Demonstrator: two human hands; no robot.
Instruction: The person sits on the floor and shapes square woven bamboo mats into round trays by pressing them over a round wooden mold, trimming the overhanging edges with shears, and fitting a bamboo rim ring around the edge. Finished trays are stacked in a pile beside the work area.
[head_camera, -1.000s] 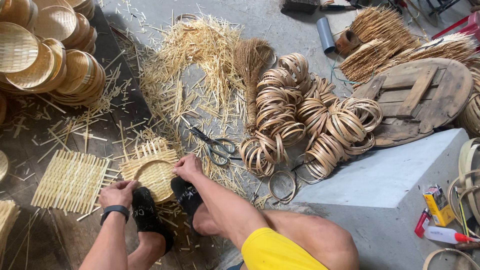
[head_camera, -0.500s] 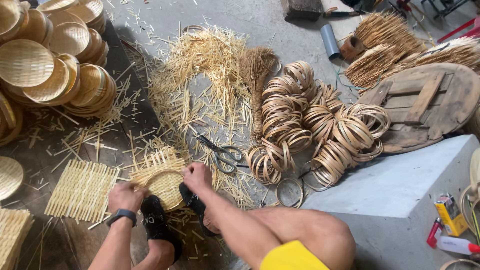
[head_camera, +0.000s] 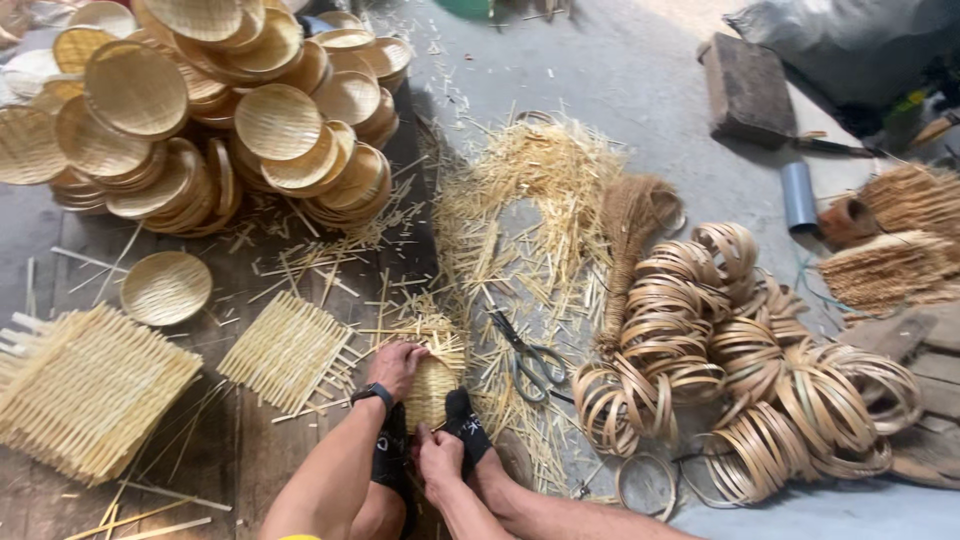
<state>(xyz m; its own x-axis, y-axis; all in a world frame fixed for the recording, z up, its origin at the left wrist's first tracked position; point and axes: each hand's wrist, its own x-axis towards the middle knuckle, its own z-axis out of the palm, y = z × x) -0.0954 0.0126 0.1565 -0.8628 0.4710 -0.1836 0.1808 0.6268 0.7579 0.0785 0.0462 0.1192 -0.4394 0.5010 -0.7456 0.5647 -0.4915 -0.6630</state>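
Observation:
A small woven bamboo mat with a hoop lies on the floor between my feet. My left hand, with a black watch on the wrist, grips its upper left edge. Pressing on the lower edge of the same piece is my right hand, beside my black-socked foot. Loose strip ends stick out around the piece. Black scissors lie just to the right on the straw.
Stacks of round woven trays fill the upper left. Flat woven mats lie to the left. A heap of bamboo rings is to the right, with a small broom and straw cuttings above.
My view has swung left and closer. My right hand moved from the mat's upper right to its lower edge; the left hand stays on the piece.

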